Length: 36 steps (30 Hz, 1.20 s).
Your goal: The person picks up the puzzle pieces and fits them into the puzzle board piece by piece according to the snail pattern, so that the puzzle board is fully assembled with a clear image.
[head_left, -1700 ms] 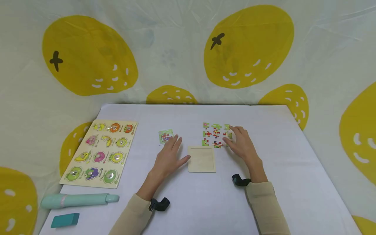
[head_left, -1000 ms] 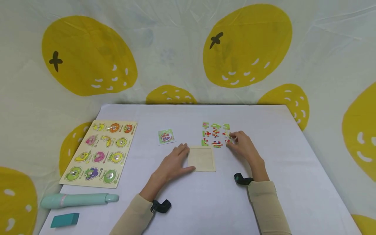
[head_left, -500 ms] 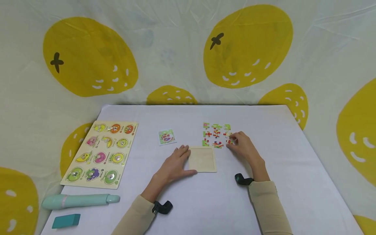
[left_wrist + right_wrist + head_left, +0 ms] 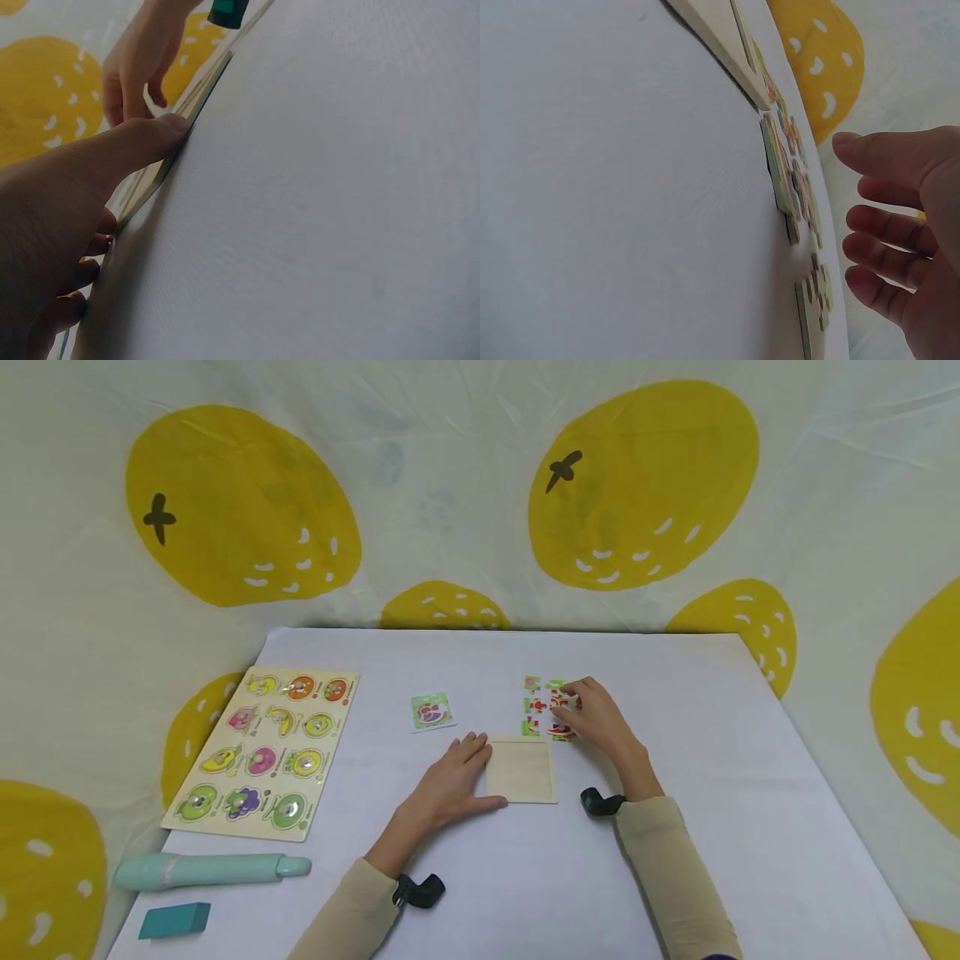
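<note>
My left hand (image 4: 445, 787) rests at the left side of a square wooden puzzle frame (image 4: 522, 772), its thumb on the near edge. In the left wrist view, the straight thumb (image 4: 146, 146) touches that frame's rim, with the other fingertips by the corner. Just behind the frame lie several colourful jigsaw pieces (image 4: 531, 727) in spaced rows. My right hand (image 4: 602, 727) hovers over their right part and hides some of them. Its fingers are loosely bent in the right wrist view, with nothing between them and the jigsaw pieces (image 4: 778, 169) lying beside them.
A small picture card (image 4: 431, 713) lies left of the pieces. Further left is a wooden fruit peg board (image 4: 251, 827), then a mint-green, stick-shaped object (image 4: 217, 867) and a teal block (image 4: 174, 921). A patterned cloth (image 4: 450, 502) hangs behind the white table.
My left hand has moved from beside the picture card to the wooden frame's edge. My right hand reached the right-hand jigsaw pieces, then shifted left over the middle ones.
</note>
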Each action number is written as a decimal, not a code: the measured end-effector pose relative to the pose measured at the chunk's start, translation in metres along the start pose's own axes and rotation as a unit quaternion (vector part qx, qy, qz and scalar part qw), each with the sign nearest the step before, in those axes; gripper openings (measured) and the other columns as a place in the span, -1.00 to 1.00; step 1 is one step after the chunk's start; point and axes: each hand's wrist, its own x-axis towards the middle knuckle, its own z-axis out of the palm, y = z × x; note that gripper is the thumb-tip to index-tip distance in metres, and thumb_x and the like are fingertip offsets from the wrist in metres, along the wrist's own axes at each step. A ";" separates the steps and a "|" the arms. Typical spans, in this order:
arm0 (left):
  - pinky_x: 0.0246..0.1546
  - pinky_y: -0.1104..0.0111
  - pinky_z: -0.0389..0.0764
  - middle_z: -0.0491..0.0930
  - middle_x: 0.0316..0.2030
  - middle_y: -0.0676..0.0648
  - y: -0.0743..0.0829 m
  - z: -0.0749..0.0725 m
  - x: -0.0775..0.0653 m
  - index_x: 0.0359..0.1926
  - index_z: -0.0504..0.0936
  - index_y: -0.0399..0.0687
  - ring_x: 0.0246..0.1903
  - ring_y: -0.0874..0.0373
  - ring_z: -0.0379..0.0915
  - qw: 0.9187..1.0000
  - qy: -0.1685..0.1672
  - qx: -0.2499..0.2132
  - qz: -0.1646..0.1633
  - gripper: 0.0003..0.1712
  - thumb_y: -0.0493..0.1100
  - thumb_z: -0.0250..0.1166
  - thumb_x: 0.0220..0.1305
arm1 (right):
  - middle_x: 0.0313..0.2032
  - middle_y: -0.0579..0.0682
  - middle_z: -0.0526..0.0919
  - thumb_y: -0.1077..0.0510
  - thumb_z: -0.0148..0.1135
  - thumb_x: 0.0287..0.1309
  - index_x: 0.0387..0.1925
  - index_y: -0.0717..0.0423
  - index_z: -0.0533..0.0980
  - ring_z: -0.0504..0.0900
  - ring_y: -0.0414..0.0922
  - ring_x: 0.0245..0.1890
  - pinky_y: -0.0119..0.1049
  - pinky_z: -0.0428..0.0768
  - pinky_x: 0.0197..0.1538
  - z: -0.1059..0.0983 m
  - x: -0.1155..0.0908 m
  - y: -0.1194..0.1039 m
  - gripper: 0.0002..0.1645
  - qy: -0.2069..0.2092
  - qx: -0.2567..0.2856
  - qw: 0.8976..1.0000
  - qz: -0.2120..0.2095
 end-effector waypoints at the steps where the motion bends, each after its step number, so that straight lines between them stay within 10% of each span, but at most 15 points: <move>1: 0.43 0.14 0.14 0.20 0.39 -0.10 0.000 0.000 0.000 0.31 0.33 -0.10 0.42 0.01 0.04 1.000 0.000 0.001 0.001 0.04 0.52 0.14 0.00 | 0.04 0.13 0.47 -0.05 0.27 0.11 0.12 0.18 0.45 0.47 0.01 -0.07 -0.03 0.49 0.06 0.001 0.003 -0.001 -0.40 0.001 0.000 1.000 -0.003; 13: 0.45 0.17 0.11 0.18 0.40 -0.08 -0.002 0.002 0.001 0.32 0.31 -0.09 0.43 0.03 0.02 1.000 -0.003 0.005 -0.004 0.06 0.55 0.11 -0.01 | 0.18 0.06 0.38 -0.09 0.20 0.17 0.19 0.07 0.41 0.33 0.03 0.23 0.04 0.33 0.33 0.011 0.038 -0.009 -0.40 -0.024 0.009 1.000 0.006; 36: 0.43 0.13 0.14 0.22 0.38 -0.09 -0.001 0.004 0.002 0.32 0.32 -0.10 0.41 0.00 0.06 1.000 0.003 -0.001 0.001 0.05 0.51 0.16 -0.02 | 0.09 0.22 0.42 -0.02 0.21 0.17 0.09 0.20 0.49 0.30 0.16 0.15 0.07 0.33 0.26 0.019 0.071 -0.015 -0.47 -0.067 -0.049 0.996 -0.022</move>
